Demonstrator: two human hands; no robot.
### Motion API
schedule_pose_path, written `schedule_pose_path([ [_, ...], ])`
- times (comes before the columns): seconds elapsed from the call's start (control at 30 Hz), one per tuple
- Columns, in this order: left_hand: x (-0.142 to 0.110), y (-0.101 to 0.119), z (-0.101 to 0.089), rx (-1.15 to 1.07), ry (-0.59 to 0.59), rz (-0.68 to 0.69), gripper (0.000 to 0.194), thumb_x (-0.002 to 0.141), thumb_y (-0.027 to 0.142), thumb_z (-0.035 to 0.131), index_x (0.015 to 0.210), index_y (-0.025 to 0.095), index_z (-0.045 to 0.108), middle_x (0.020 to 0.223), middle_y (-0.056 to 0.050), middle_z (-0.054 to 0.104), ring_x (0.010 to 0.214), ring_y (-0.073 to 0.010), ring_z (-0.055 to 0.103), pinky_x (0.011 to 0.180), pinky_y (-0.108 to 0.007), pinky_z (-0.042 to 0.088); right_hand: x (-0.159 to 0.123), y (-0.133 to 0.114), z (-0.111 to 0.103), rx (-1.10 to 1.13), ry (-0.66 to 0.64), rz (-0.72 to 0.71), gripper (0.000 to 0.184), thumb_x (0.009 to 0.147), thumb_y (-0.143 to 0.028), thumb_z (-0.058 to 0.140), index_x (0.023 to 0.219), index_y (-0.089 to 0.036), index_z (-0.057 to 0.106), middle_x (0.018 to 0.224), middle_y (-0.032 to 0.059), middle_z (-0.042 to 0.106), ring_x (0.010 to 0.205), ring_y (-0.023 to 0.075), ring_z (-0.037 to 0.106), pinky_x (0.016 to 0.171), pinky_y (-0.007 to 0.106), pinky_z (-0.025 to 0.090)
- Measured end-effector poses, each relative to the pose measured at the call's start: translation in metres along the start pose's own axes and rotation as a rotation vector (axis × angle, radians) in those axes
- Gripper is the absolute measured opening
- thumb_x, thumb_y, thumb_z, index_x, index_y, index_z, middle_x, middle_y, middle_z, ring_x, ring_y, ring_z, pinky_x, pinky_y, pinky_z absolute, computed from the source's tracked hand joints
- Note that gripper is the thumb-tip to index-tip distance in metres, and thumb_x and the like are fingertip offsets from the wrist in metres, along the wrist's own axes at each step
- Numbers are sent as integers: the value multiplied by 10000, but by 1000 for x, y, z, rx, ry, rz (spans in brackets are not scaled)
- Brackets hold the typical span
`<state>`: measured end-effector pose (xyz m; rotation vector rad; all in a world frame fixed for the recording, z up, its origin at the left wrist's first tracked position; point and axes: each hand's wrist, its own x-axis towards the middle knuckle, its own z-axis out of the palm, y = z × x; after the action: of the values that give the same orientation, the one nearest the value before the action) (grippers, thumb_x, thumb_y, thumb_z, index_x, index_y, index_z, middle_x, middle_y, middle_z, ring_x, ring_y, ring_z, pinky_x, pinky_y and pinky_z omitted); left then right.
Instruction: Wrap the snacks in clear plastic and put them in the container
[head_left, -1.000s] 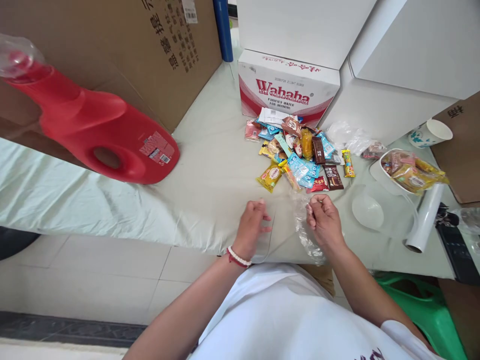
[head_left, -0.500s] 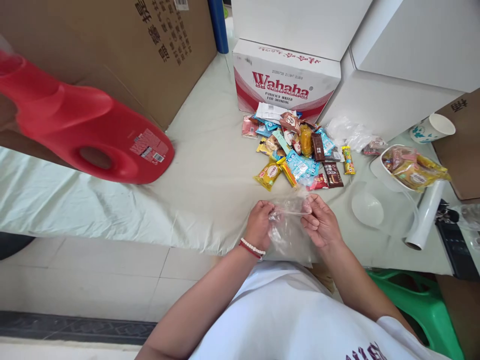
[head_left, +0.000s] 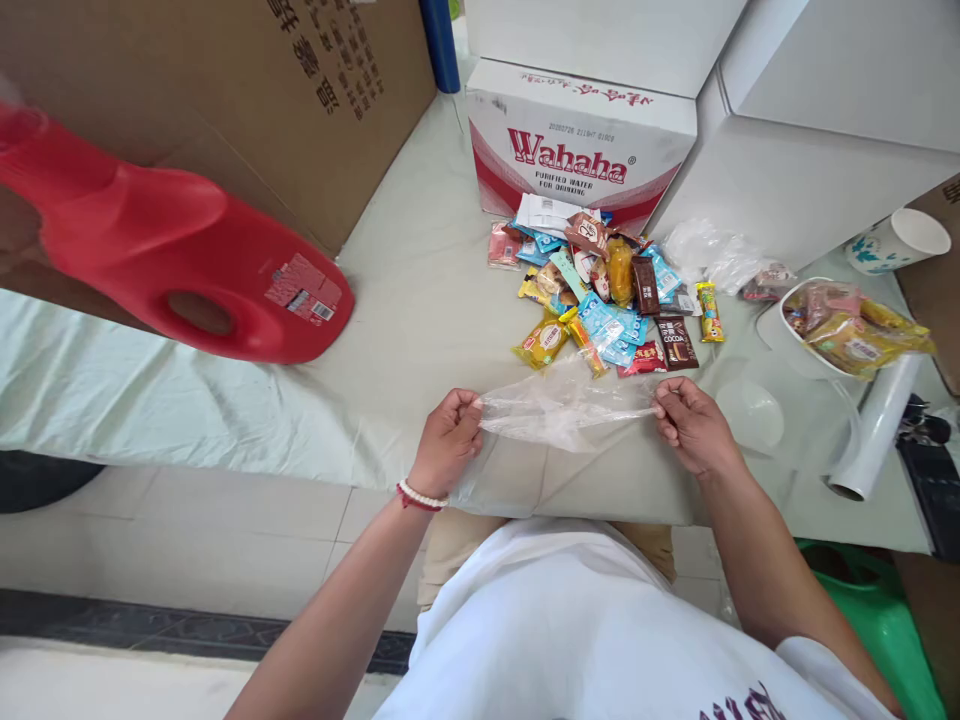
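Note:
A clear plastic bag is stretched sideways between my two hands, just above the table's near edge. My left hand pinches its left end; a white and red bracelet circles that wrist. Its right end is gripped by the closed fingers of my right hand. Beyond the bag lies a heap of small wrapped snacks, among them a yellow packet, a brown cocoa packet, blue packets and a red packet.
Behind the snacks stands a Wahaha water carton. A large red bottle is at the left by a brown box. On the right are a white container with snacks, a paper cup and a white roll.
My hands have moved apart, the left one leftward and the right one rightward. The plastic bag, bunched between them before, is now pulled wide.

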<state>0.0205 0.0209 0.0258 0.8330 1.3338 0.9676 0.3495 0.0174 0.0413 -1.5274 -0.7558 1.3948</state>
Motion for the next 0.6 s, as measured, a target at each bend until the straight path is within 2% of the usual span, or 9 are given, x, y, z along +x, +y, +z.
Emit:
schedule_pose_path([
  [0.17, -7, -6, -26, 140, 10, 4, 378, 846, 574, 665, 874, 224, 525, 539, 113, 365, 417, -62, 336, 426, -194, 240, 26, 2, -15, -250, -28, -35, 405, 765, -513, 790, 879, -236, 518, 631, -73, 524, 406, 63, 390, 364, 195, 263],
  [0.3, -9, -14, -27, 465, 70, 135, 263, 914, 491, 557, 891, 229, 558, 578, 75, 450, 505, -114, 444, 515, -236, 356, 45, -1, -20, -568, -16, -122, 231, 863, -432, 645, 874, -237, 522, 671, -34, 564, 469, 114, 461, 454, 251, 365],
  [0.4, -10, -20, -19, 762, 178, 258, 201, 925, 392, 522, 1003, 221, 593, 636, 48, 513, 588, -158, 529, 598, -282, 430, 40, -14, -16, -912, 155, -355, 127, 864, -332, 606, 904, -212, 600, 876, 56, 655, 620, 164, 548, 631, 328, 475],
  [0.47, -10, -24, -14, 900, 263, 385, 269, 910, 347, 548, 1121, 188, 600, 783, -18, 614, 716, -199, 608, 670, -329, 490, 26, -25, -8, -1015, 239, -576, 152, 883, -295, 588, 985, -199, 647, 1037, 102, 658, 720, 190, 579, 731, 367, 501],
  [0.5, -9, -25, -12, 959, 284, 475, 294, 905, 322, 561, 1155, 174, 608, 893, -71, 656, 818, -228, 640, 729, -363, 517, 17, -29, -2, -1013, 199, -669, 188, 904, -288, 575, 1049, -201, 658, 1102, 111, 648, 746, 191, 584, 746, 367, 507],
  [0.53, -9, -26, -11, 1018, 275, 582, 289, 905, 286, 567, 1164, 175, 629, 1011, -120, 678, 937, -258, 654, 807, -404, 531, 9, -32, 4, -986, 98, -734, 246, 925, -287, 568, 1140, -208, 655, 1170, 117, 633, 755, 184, 584, 736, 354, 513],
  [0.6, -7, -25, -8, 1137, 142, 796, 298, 904, 172, 546, 1163, 235, 680, 1225, -142, 683, 1196, -305, 610, 1007, -505, 481, -4, -31, 18, -916, -196, -750, 437, 940, -307, 599, 1372, -247, 571, 1341, 124, 570, 739, 157, 575, 673, 320, 521],
])
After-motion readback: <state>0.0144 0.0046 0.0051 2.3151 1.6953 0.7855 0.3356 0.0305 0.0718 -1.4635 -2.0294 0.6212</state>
